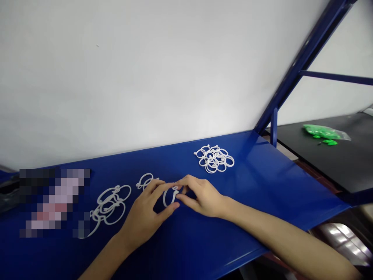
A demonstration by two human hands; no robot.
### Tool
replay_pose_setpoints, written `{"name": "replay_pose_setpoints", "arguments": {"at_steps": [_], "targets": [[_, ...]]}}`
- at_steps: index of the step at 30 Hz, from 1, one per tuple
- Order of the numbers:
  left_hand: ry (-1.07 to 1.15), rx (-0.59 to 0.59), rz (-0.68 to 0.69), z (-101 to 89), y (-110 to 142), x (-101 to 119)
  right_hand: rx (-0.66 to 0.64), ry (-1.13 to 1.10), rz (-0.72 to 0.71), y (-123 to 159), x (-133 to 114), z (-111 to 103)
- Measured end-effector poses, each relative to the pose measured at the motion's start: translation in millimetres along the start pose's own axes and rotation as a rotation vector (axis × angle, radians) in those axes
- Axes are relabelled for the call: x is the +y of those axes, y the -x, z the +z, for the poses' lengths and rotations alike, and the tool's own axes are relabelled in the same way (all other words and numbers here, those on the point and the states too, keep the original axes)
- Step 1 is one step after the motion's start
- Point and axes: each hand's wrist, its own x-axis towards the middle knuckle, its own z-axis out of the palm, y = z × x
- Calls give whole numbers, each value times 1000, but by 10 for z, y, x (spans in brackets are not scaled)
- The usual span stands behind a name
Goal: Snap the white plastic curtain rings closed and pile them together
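Observation:
Between my two hands is a thin white plastic ring (164, 199) with a small knob and eyelet at its right side. My left hand (145, 212) holds the ring's left and top part between thumb and fingers. At the knob end, my right hand (202, 196) pinches the same ring with thumb and forefinger. Just behind my left hand lie a few more white rings (145, 179), partly hidden by its fingers. Left of that hand, a loose group of similar rings (112, 208) overlaps on the blue table (186, 249).
A pile of white rings (214, 158) lies at the back right of the table, near the white wall (175, 77). A blurred-out item (58, 198) is at the left. A blue metal frame (291, 70) rises at right; beyond it, a black table (329, 163) bears a green-filled bag (323, 132).

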Motion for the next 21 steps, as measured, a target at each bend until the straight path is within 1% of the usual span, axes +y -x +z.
{"name": "replay_pose_setpoints", "arguments": {"at_steps": [2, 5, 8, 10, 12, 13, 16, 18, 21], "targets": [[-34, 26, -52, 27, 2, 0, 22, -56, 100, 9, -22, 17], [-156, 124, -38, 100, 21, 5, 24, -134, 220, 16, -61, 61], [-257, 198, 19, 171, 45, 36, 6, -204, 246, 14, -89, 117], [-264, 206, 26, 193, 51, 63, 35, -246, 243, 7, -90, 147], [-196, 182, -3, 185, 40, 85, 87, -260, 246, -2, -82, 157], [-127, 156, -30, 171, 29, 94, 115, -251, 248, -7, -76, 155], [154, 58, -151, 109, -19, 120, 170, -199, 243, -20, -65, 128], [316, 2, -255, 73, -49, 137, 164, -191, 224, -24, -67, 107], [475, -66, -405, 51, -72, 141, 144, -191, 191, -22, -72, 84]]}}
